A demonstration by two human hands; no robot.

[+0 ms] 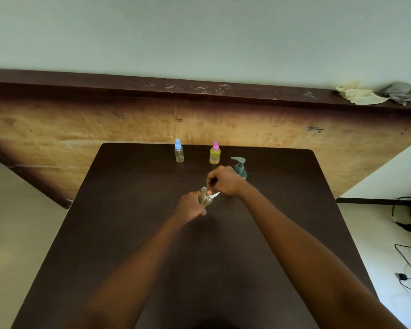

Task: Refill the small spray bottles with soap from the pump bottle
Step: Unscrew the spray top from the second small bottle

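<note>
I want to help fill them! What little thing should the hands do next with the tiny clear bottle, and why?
Probably set down the small white piece that the right hand pinches, likely the spray top. The small clear plastic bottle in the left hand shows an open neck, and the dark green pump bottle stands just behind, needing a free hand to press.

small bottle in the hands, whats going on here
A person at a dark table grips a small clear bottle in the left hand; the right hand pinches a white piece at its neck, what it is unclear. A blue-capped bottle, a pink-capped bottle and the green pump bottle stand untouched behind.
</note>
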